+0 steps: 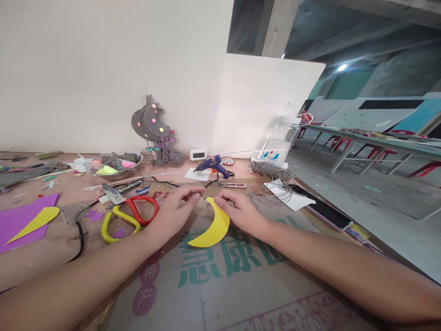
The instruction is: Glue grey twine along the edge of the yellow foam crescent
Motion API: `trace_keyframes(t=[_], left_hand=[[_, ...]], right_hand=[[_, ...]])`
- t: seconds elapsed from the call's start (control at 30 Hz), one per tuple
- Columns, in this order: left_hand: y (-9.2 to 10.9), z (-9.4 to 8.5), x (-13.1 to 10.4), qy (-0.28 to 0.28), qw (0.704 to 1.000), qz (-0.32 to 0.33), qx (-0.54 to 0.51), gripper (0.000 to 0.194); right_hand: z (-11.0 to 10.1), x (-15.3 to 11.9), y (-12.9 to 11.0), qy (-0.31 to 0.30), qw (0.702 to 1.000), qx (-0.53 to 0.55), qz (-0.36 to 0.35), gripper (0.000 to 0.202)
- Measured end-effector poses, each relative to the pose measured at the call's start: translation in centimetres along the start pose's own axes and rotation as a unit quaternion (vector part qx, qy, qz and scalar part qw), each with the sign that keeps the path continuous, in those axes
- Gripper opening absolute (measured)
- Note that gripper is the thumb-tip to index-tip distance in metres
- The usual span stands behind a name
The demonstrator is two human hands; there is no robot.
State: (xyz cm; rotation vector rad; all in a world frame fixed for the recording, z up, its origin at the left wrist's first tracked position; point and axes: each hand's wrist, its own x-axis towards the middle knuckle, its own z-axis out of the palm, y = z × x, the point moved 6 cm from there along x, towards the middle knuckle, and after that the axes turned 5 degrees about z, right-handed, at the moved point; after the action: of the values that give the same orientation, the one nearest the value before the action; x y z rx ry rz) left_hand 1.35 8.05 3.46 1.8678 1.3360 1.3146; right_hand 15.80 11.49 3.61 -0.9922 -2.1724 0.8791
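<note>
A flat, slender yellow crescent (217, 226), pinched in the right hand (239, 209), curves above the bench (25, 264), inside its right edge; fingers of the left hand (176, 208) curl beside its top, grip unclear.

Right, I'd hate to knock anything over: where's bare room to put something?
The printed board is bare between left forearm and right forearm, below the yellow crescent. Smaller patch: table between purple paper and left forearm. Crowded: around scissors and glue gun.
</note>
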Motion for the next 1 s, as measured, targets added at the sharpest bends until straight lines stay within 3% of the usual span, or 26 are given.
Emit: trace_keyframes(t=[0.13, 0.3, 0.77, 1.0], left_hand=[[0.1, 0.9, -0.3, -0.052, 0.998, -0.007, -0.046, 0.035], [0.0, 0.5, -0.3, -0.018, 0.999, -0.043, -0.026, 0.022], [-0.6, 1.3, 0.1, -0.050, 0.996, -0.040, -0.055, 0.023], [-0.8, 1.8, 0.0, -0.078, 0.993, -0.056, -0.074, 0.023]], right_hand=[[0.1, -0.1, -0.2, -0.012, 1.000, -0.001, -0.003, 0.031], [0.0, -0.1, -0.3, -0.004, 1.000, -0.004, 0.002, 0.031], [0.2, 0.1, -0.1, -0.002, 0.999, -0.033, -0.007, 0.033], [-0.9, 0.3, 0.8, 0.053, 0.995, 0.086, 0.015, 0.019]])
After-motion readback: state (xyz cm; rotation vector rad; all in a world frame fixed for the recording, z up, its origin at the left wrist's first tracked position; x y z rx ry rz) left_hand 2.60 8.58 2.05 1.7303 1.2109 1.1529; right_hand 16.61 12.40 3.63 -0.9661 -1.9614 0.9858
